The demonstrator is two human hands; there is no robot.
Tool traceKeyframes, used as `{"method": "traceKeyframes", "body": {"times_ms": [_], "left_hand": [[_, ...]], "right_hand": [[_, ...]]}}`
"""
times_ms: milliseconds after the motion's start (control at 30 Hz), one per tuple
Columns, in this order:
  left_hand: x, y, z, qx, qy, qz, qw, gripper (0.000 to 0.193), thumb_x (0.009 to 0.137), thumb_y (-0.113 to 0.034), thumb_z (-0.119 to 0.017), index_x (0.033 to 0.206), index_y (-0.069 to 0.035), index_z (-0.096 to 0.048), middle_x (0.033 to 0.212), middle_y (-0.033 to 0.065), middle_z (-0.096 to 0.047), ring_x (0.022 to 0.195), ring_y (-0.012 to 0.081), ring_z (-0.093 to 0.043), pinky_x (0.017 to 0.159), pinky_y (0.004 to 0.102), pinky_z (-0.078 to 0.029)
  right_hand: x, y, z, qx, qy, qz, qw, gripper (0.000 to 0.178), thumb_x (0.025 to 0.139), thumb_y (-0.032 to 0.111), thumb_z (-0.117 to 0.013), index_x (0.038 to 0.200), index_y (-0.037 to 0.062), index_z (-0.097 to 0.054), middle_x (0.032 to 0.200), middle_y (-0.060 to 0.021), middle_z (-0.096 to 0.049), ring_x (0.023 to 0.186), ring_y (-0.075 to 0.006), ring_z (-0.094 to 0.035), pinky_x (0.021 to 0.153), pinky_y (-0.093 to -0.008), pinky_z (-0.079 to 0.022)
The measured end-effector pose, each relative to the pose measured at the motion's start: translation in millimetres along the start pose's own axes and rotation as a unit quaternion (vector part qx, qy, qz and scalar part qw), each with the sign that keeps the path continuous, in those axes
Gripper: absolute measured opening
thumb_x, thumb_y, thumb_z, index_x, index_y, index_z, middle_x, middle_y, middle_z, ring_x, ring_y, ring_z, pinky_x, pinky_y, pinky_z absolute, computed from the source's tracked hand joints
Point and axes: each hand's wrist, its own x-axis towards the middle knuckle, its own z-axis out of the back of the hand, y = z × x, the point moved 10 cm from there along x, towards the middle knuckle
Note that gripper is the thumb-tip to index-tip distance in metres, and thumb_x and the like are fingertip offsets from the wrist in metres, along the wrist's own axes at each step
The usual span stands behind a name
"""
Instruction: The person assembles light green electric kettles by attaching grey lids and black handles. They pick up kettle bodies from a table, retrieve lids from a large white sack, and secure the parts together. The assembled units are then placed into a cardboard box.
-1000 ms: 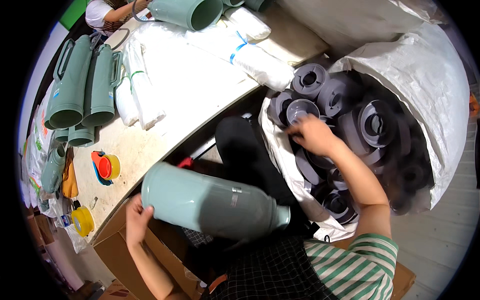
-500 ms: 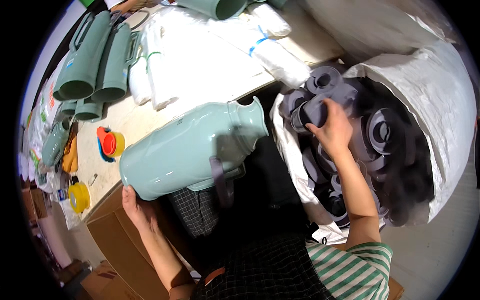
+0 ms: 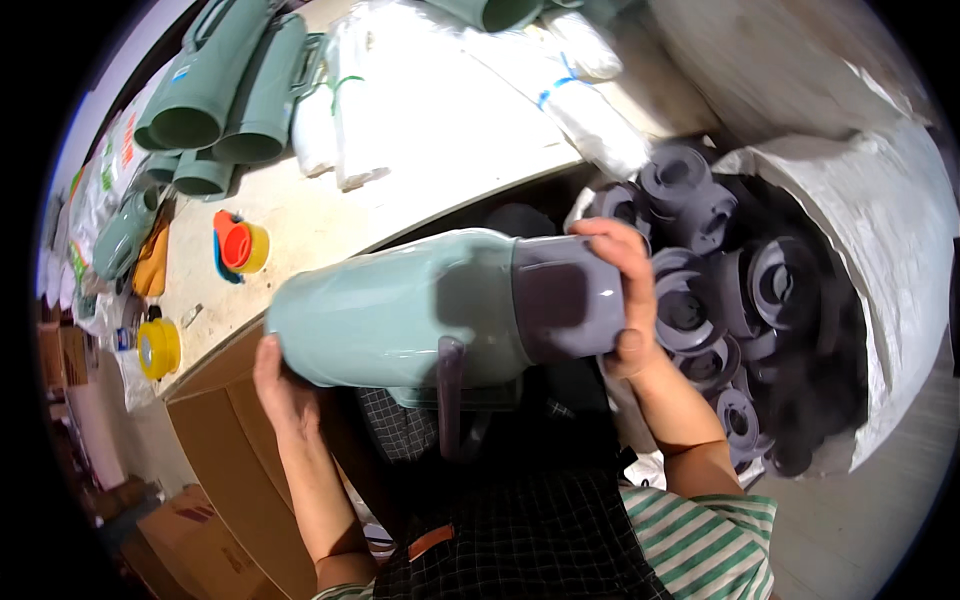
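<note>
One green flask (image 3: 390, 300) and one grey cap (image 3: 565, 295) between two hands (image 3: 640, 310), two yellow rolls (image 3: 158, 348)

There is room to pass over the surface (image 3: 420, 185) between the tape rolls (image 3: 258, 252) and the white bundle (image 3: 358, 130). The flask (image 3: 400, 310) and its purple cap (image 3: 565, 298), held sideways between left grip (image 3: 286, 392) and right grip (image 3: 630, 290), block the way over the lap. Jumbled caps (image 3: 690, 300) crowd the mouth of the sack (image 3: 900, 230); a box (image 3: 225, 430) stands below the left grip.

We can read nothing. We see blurred orange print (image 3: 129, 143) on a white plastic bag (image 3: 105, 168), dark marks (image 3: 196, 512) on a brown cardboard box (image 3: 205, 552).
</note>
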Motion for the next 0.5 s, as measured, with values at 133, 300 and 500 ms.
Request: {"method": "traceKeyframes", "body": {"times_ms": [133, 300, 500], "left_hand": [[-11, -78, -30, 0.025, -0.014, -0.183, 0.983, 0.052, 0.107, -0.043, -0.041, 0.132, -0.001, -0.058, 0.131, 0.0121, -0.064, 0.121, 0.0239, -0.059, 0.104, 0.0421, -0.045], [-46, -151, -129, -0.136, 0.063, -0.341, 0.928, 0.045, 0.106, -0.050, -0.041, 0.087, -0.011, -0.053, 0.093, 0.0046, -0.052, 0.089, 0.0259, -0.051, 0.097, 0.0441, -0.044], [-45, -103, -251, -0.022, 0.404, -0.336, 0.851, 0.055, 0.103, -0.041, -0.049, 0.061, -0.014, -0.027, 0.066, -0.0023, -0.025, 0.072, 0.0198, -0.031, 0.073, 0.0360, -0.027]], "right_hand": [[-114, -53, -42, 0.217, -0.180, -0.358, 0.890, 0.065, 0.105, 0.056, -0.037, 0.144, 0.0045, -0.042, 0.139, -0.0145, -0.049, 0.130, -0.0253, -0.048, 0.111, -0.0390, -0.037], [-110, -61, -34, 0.059, 0.002, -0.365, 0.929, 0.035, 0.093, 0.002, -0.061, 0.127, 0.0040, -0.054, 0.120, -0.0125, -0.056, 0.102, -0.0241, -0.062, 0.089, -0.0356, -0.050], [-17, -186, 165, -0.615, 0.013, -0.209, 0.760, 0.020, 0.088, 0.007, -0.062, 0.107, 0.0084, -0.067, 0.115, -0.0115, -0.065, 0.112, -0.0329, -0.062, 0.099, -0.0487, -0.048]]}}
